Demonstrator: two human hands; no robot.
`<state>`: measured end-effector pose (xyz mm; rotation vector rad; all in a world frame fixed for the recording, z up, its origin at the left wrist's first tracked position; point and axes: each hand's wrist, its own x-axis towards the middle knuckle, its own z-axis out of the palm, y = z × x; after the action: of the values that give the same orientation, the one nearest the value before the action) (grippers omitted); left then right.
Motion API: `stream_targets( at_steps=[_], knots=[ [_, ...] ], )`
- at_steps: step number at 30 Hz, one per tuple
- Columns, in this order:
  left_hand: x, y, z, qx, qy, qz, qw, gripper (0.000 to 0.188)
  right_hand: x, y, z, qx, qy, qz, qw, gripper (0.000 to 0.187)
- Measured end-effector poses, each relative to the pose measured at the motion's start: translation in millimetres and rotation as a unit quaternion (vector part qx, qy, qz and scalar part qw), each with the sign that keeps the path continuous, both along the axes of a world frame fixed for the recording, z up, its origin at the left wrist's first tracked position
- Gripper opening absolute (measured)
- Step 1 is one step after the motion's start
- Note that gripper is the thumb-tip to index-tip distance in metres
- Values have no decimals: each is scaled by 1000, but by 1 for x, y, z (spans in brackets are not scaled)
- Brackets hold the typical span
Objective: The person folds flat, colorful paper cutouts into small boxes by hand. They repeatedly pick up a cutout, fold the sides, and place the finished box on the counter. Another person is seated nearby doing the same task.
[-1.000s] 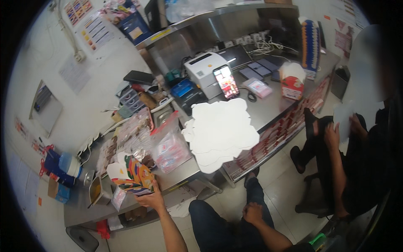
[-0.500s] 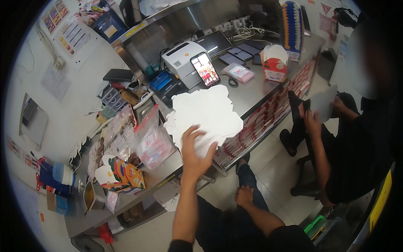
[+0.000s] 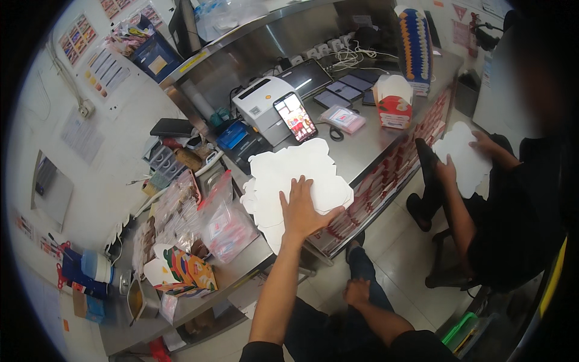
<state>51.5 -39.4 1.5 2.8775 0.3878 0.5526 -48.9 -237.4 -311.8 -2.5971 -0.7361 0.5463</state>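
A stack of flat white carton blanks [image 3: 280, 175] with notched edges lies at the near edge of the steel counter. My left hand [image 3: 301, 211] rests on top of it, fingers stretched forward and thumb spread to the right. Lower down, my right hand [image 3: 357, 291] sits on my trouser leg, its fingers loosely curled with nothing visible in them. Just beyond the stack leans a lit smartphone [image 3: 295, 117]. To the left stands an opened-out colourful food carton [image 3: 187, 271], with a bag of small pink-and-white packets [image 3: 229, 232] near it.
A white label printer [image 3: 265, 102] and a dark blue-topped device [image 3: 241, 145] stand behind. Nested red-and-white cartons [image 3: 395, 105] and a tall blue carton stack [image 3: 415, 54] are at the far right. A seated co-worker holds a white blank [image 3: 463, 158] on the right.
My left hand has moved forward and right, and now lies flatter on the stack. The co-worker's blank has turned to show its broad face. The view has shifted slightly.
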Motion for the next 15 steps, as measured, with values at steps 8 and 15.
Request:
stream_targets(
  at_steps=[8, 15],
  knots=[
    [-4, 0, -5, -1, -13, 9, 1000, 91, -4, -3, -9, 17, -35, -16, 999, 23],
    [-6, 2, -5, -30, -8, -1, 1000, 87, -2, -5, -7, 6, -44, -11, 999, 23]
  ],
)
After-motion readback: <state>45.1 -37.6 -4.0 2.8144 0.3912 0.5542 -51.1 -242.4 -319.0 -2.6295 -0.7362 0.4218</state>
